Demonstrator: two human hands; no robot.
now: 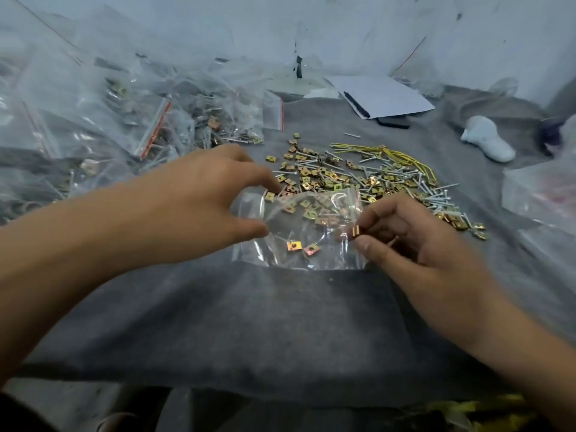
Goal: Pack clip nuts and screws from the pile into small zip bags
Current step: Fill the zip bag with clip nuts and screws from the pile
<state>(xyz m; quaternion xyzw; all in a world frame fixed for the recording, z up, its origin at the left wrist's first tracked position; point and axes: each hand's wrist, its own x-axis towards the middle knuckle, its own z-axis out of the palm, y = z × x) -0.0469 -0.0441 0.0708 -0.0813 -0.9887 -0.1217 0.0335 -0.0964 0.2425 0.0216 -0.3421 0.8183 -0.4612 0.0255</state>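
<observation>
Your left hand [199,194] and right hand [414,235]: both bare, no gloves, rings or watch. Your forearms bare to frame edge; no sleeves visible.

No legible text, label, brand, number or sign anywhere in my view. The white sheet [385,95] at the far edge of the cloth shows blank, and the red strips on the zip bags [156,129] carry no print I can make out.
</observation>
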